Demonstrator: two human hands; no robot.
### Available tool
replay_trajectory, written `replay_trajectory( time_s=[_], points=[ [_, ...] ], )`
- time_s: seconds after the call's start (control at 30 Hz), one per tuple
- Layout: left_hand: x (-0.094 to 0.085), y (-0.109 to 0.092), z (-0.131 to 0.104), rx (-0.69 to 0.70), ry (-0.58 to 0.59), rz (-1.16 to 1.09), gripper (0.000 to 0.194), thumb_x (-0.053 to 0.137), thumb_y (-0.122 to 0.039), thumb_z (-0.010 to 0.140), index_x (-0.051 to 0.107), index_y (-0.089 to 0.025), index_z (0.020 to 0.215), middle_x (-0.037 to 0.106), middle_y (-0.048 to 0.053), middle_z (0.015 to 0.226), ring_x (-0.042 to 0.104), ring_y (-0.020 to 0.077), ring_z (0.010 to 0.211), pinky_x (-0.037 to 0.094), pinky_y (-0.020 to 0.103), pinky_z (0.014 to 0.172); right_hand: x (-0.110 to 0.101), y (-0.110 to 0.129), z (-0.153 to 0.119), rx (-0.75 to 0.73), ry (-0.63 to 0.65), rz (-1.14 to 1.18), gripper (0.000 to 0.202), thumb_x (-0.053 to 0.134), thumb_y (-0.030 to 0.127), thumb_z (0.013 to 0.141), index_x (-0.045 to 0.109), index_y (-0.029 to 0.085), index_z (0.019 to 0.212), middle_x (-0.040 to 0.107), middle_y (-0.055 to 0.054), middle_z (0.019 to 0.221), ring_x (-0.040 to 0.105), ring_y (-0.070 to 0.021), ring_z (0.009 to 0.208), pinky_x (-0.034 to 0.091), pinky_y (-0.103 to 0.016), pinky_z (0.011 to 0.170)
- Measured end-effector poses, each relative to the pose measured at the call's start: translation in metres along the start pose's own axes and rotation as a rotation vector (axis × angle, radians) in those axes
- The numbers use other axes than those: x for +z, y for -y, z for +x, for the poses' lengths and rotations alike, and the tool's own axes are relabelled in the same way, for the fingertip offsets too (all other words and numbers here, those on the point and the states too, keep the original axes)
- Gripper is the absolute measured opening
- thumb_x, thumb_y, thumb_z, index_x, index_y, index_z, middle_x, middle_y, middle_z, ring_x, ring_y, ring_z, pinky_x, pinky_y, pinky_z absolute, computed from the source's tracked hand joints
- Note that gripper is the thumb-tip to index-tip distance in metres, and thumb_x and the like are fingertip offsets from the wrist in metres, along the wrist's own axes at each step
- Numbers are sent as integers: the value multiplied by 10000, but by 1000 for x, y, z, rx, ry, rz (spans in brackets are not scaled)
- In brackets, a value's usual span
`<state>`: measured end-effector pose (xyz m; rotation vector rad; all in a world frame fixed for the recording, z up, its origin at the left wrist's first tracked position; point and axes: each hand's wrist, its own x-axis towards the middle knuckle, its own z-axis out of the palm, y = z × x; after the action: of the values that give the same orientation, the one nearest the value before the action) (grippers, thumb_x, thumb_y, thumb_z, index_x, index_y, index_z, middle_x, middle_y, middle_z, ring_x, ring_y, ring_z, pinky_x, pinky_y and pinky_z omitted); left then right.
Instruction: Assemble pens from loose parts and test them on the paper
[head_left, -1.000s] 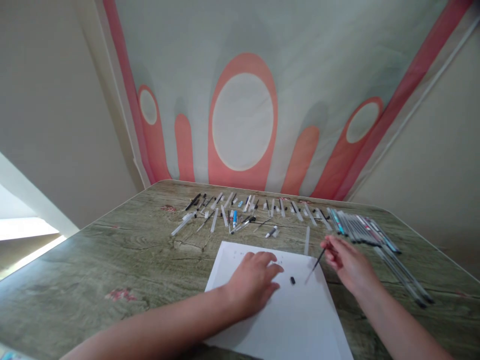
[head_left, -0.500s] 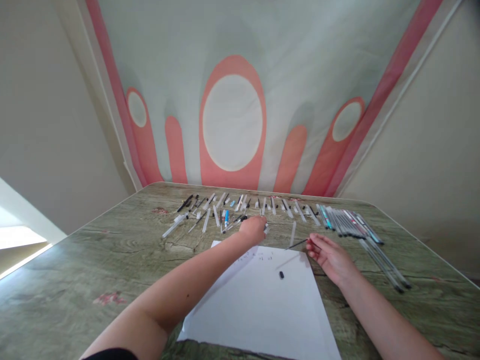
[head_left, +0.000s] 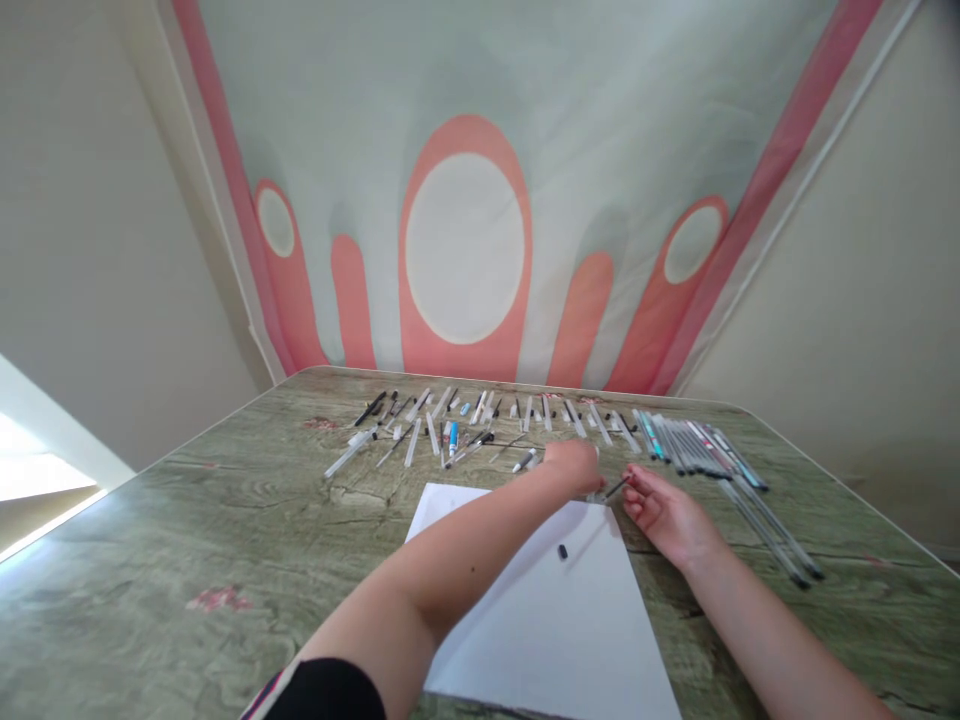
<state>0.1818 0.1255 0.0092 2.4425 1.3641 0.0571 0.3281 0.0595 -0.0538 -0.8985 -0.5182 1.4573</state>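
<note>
My right hand (head_left: 664,515) pinches a thin dark pen refill (head_left: 616,488) just past the far right corner of a white sheet of paper (head_left: 555,630). Close beside it, my left hand (head_left: 574,467) has its fingers closed over a clear pen barrel (head_left: 597,496), mostly hidden beneath them. The barrel's near end shows close to the refill; whether the two touch is unclear. On the paper lies a small black cap (head_left: 563,551). To the left of my left hand rests a white and dark grey pen piece (head_left: 525,461).
Several loose pen parts, among them a blue-and-white piece (head_left: 453,438), spread along the back of the wood-patterned table (head_left: 135,600). A row of pens (head_left: 686,443) lies at the back right, with two long clear pens (head_left: 765,530) nearer. A patterned cloth (head_left: 465,240) hangs behind.
My left hand has moved right, from the loose parts onto the clear barrel near the refill. The white and grey piece now lies uncovered on the table. My right hand has barely shifted.
</note>
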Motion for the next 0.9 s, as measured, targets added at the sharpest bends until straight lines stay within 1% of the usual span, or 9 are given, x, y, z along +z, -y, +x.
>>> replay_trajectory(
  time_s=[0.13,0.23,0.33,0.47,0.53,0.6,0.67,0.77,0.9],
  points=[
    [-2,-6,12,-14,62,-133,267,620,-275,815,616,-101,1016,618,141,1089,578,265,1033,452,453,882,-1,2,0,13,12,20,170,734,220,703,620,192,825,639,33,736,554,-62,525,471,-160,428],
    [-11,5,2,5,75,-304,139,604,-189,807,629,-74,880,646,150,1000,596,258,998,456,422,889,-2,3,1,10,9,44,158,722,223,715,618,200,831,632,32,731,563,-68,547,463,-153,419],
    [-21,26,-31,53,101,-545,147,488,-172,857,604,-81,848,676,131,891,657,202,824,520,333,761,-1,5,1,10,27,76,135,720,220,719,618,199,806,601,40,684,555,-67,547,465,-151,425],
    [-24,60,-93,102,99,-884,162,437,-207,903,527,-117,1003,648,126,1065,659,134,850,531,260,762,10,7,-8,30,81,100,129,735,199,709,633,184,787,600,32,697,561,-65,588,473,-145,452],
    [-18,76,-119,59,107,-1426,146,547,-228,862,549,-105,941,649,146,1031,656,156,863,528,302,812,18,5,-14,41,106,94,133,738,183,713,648,175,810,630,16,751,577,-69,627,470,-142,461],
    [-9,89,-137,-35,2,-1770,153,629,-191,812,564,-108,923,666,120,953,657,150,850,518,308,851,26,2,-21,44,123,78,144,731,170,726,660,174,851,659,-2,809,595,-79,662,467,-145,466],
    [0,100,-145,-128,-146,-1970,152,656,-132,783,572,-108,907,672,109,936,660,156,867,509,313,880,33,-2,-28,22,133,29,148,719,169,744,666,179,882,680,-19,845,609,-92,684,469,-156,477],
    [8,111,-147,-213,-308,-2081,113,641,-66,775,579,-92,867,675,126,943,665,177,883,510,325,890,40,-8,-34,-29,145,-81,130,708,194,763,673,188,889,696,-33,855,615,-106,690,471,-174,497],
    [10,116,-145,-232,-377,-2110,96,623,-38,778,580,-89,847,679,120,909,672,189,870,518,338,882,43,-12,-38,-43,141,-155,122,715,220,761,678,201,875,703,-30,855,617,-111,699,465,-184,519]
  ],
)
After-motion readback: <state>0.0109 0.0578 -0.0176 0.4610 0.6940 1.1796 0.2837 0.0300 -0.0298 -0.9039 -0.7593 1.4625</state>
